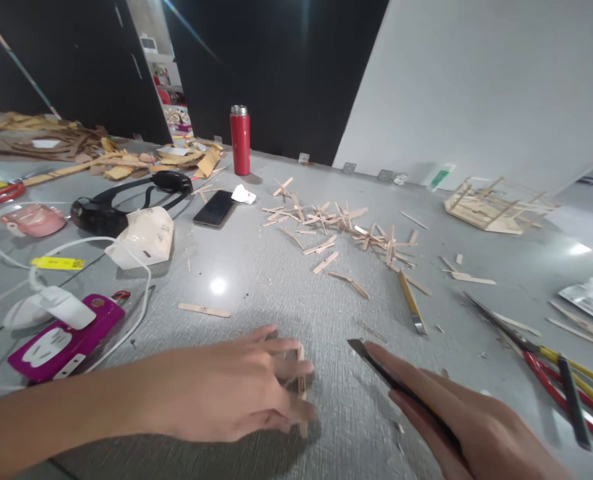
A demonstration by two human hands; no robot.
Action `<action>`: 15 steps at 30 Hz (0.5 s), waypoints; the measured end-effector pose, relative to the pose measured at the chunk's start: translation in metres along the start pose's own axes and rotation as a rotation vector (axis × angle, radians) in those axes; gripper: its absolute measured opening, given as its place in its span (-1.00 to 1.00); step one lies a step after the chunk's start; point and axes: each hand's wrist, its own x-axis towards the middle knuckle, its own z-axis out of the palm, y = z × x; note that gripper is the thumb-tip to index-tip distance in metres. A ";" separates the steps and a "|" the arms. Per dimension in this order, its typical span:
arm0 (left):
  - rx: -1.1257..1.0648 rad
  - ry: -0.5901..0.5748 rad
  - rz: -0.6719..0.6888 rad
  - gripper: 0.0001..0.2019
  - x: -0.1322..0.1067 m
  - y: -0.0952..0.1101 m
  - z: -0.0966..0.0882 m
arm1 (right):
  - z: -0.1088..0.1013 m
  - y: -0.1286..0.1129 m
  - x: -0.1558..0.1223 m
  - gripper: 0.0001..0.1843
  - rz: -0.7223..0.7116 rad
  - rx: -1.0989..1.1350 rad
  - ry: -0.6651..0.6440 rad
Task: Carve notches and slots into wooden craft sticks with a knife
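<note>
Resting the left hand [236, 383], with fingers spread apart and blurred, over a thin pale wooden stick [302, 383] on the grey streaked desk [256, 280], on the near side of the loose pile of pale wooden sticks [346, 217]; cannot tell whether pinching it or only covering it. Holding a slim dark cutting knife [382, 371] in the right hand [476, 420], closed firmly around it, with the tip pointing forward and left, also on the pile's near side but farther right, apart from the stick under the left hand.

Showing a yellow-handled tool with a metal tip [410, 300] at the pile's near right edge, and long metal scissors with red and yellow handles [526, 345] farther right and nearer. Standing to the right of the pile, at the back: an open pale wooden frame [481, 213]. Including, left of the pile, a red cylindrical bottle [240, 143], a flat black phone [216, 209] and, much nearer, a single flat wooden stick [204, 311].
</note>
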 end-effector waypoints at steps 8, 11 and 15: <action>0.070 0.096 -0.061 -0.56 0.001 -0.004 0.035 | 0.009 -0.007 0.004 -0.49 0.027 0.075 -0.185; 0.054 0.100 -0.134 -0.48 0.005 -0.007 0.033 | 0.010 -0.004 0.002 -0.44 -0.004 0.010 -0.210; 0.005 0.070 -0.143 -0.46 0.005 -0.010 0.017 | 0.014 0.000 0.001 -0.36 -0.069 -0.092 -0.148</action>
